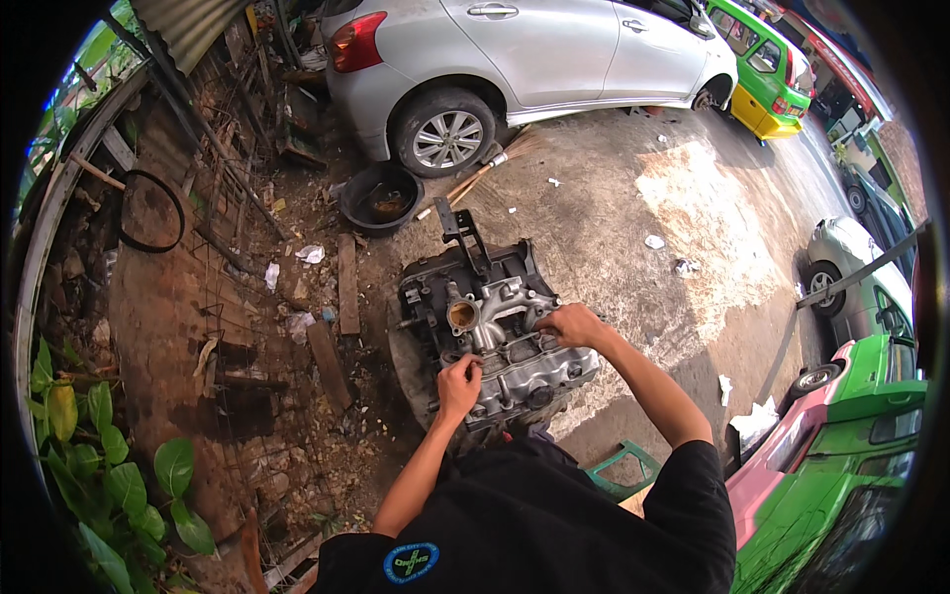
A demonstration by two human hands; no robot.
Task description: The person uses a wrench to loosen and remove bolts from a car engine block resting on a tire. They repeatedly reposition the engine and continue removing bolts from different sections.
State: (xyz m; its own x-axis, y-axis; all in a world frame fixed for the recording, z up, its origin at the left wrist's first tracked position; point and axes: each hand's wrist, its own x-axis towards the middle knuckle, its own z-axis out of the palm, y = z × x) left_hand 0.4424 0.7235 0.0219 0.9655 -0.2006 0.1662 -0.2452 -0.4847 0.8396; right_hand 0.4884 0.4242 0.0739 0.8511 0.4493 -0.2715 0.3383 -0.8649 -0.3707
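A car engine (529,381) sits in front of me, with a ribbed silver cover on its near side. Behind that cover lies a silver intake manifold (492,315), whose round opening has a brownish inside. My left hand (460,384) is closed at the seam between manifold and cover, fingers curled downward. At the manifold's right end, my right hand (572,327) is bent with fingertips pressed together against the metal. Whatever either hand pinches is hidden by the fingers. A dark metal bracket (463,233) sticks up from the engine's far side.
A black basin (381,200) with liquid stands beyond the engine, near a silver car (544,59). A broom (485,173) lies beside it. Wooden planks (346,287) and litter cover the ground at left. A green plastic frame (625,469) is close by on my right.
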